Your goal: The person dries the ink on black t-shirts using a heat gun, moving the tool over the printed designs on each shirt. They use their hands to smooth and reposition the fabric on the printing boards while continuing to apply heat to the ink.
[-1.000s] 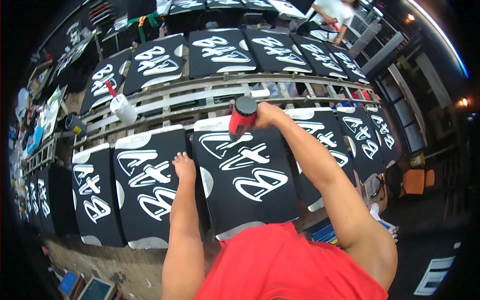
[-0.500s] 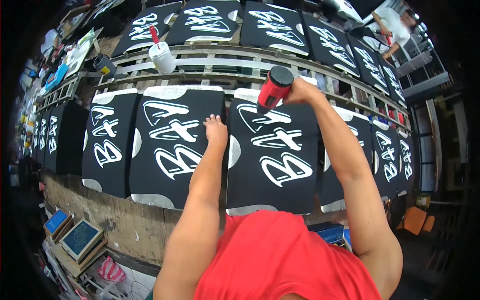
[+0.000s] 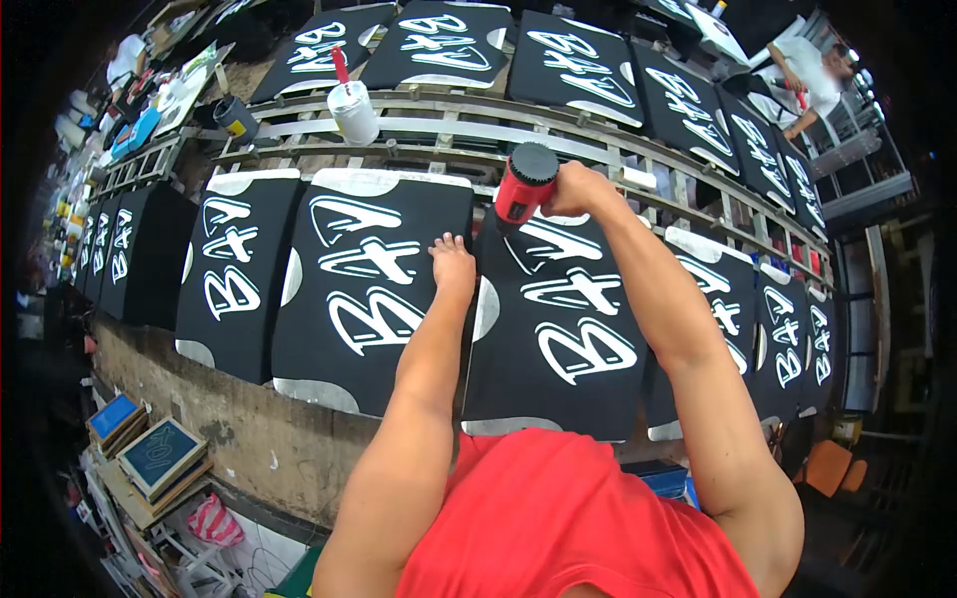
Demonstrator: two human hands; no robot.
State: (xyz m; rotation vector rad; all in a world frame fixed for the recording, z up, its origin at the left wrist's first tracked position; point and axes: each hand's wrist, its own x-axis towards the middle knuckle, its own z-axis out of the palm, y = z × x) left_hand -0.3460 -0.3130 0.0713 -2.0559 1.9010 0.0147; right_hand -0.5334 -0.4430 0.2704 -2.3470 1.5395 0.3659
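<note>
My right hand [image 3: 580, 189] is wrapped round the handle of a red heat gun [image 3: 516, 195] with a black round back. Its nozzle points down, close over the upper part of a black fabric piece [image 3: 503, 359] printed with white letters; whether it touches cannot be made out. My left hand [image 3: 454, 263] lies with fingers spread on the right edge of the neighbouring printed black piece [image 3: 311, 299]. That forearm covers part of the white lettering. Both pieces lie flat on boards with pale rims showing at the corners.
A white tub [image 3: 353, 116] with a red-handled tool and a dark can [image 3: 235, 120] stand on the wooden rack [image 3: 429, 149]. More printed pieces [image 3: 439, 45] line the far row. At upper right is another person [image 3: 802, 80]. Framed screens [image 3: 162, 456] sit at lower left.
The heat gun has shifted slightly left over the printed piece and turned a little. My left hand stays at the same fabric edge. The whole view has swung slightly left.
</note>
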